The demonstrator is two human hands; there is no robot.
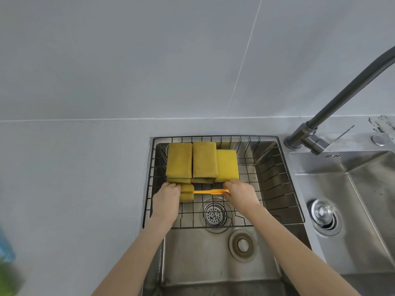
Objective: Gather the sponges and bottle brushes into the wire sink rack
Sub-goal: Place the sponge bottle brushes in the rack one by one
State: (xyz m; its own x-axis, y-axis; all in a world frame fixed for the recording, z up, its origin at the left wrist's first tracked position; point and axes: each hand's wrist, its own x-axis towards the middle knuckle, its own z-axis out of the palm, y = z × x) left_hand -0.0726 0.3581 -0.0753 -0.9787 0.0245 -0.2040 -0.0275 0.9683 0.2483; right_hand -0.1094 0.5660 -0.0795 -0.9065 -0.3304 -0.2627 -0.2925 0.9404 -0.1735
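Observation:
A black wire sink rack (277, 182) sits across the far half of the left sink basin. Three stacks of yellow sponges lie in its far left part: a left stack (179, 160), a middle stack (204, 160) and a brighter right sponge (227, 165). In front of them a bottle brush with a yellow sponge head (187, 192) and an orange handle (210, 191) lies crosswise in the rack. My left hand (166, 198) grips the sponge head end. My right hand (240, 194) is closed on the handle's right end.
A steel sink basin (213, 263) with a drain (242, 245) lies below the rack. A second basin (363, 210) is on the right. A dark faucet (333, 103) arches over from the back right. Grey counter (74, 189) spreads left, with blurred blue and green objects at its left edge.

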